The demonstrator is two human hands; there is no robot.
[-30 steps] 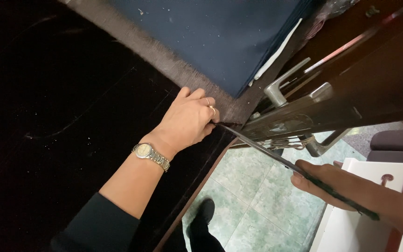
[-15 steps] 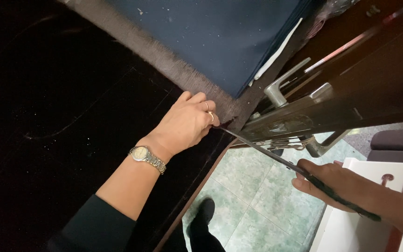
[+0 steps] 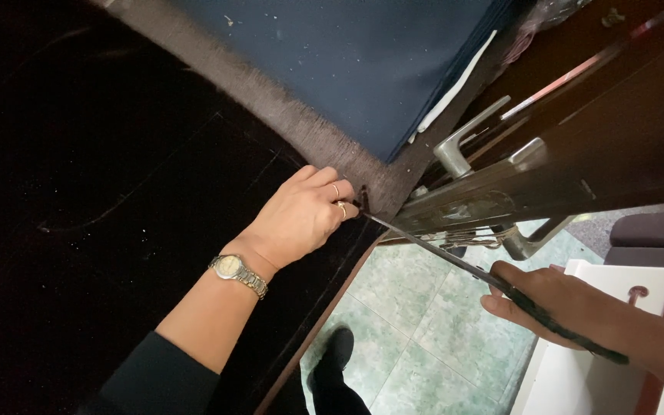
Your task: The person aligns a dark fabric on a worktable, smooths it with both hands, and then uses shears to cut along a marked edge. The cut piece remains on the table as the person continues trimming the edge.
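Left hand (image 3: 301, 219): rests palm down on the black cloth (image 3: 117, 230), fingers curled and closed at the cloth's edge; two rings on the fingers, a metal watch (image 3: 238, 275) on the wrist, a dark sleeve (image 3: 155, 380) further up the arm.
Right hand (image 3: 559, 303): closed around the black handle of a long thin blade (image 3: 439, 252); the handle end sticks out past the wrist.
Blade: slants from the right hand up and left, its tip at the edge of the cloth, just beside the left fingertips, where the grey strip (image 3: 309, 131) meets the door edge.
Grey strip: a rough band between the black cloth and the blue fabric (image 3: 363, 61).
Door (image 3: 578, 146): dark wood, seen edge-on, with a silver lever handle (image 3: 463, 142) and a metal lock plate; a second lever shows below it.
Floor (image 3: 416, 323): pale green tiles, a dark shoe (image 3: 336, 357) on them.
White furniture (image 3: 578, 376): at lower right, under the right forearm.
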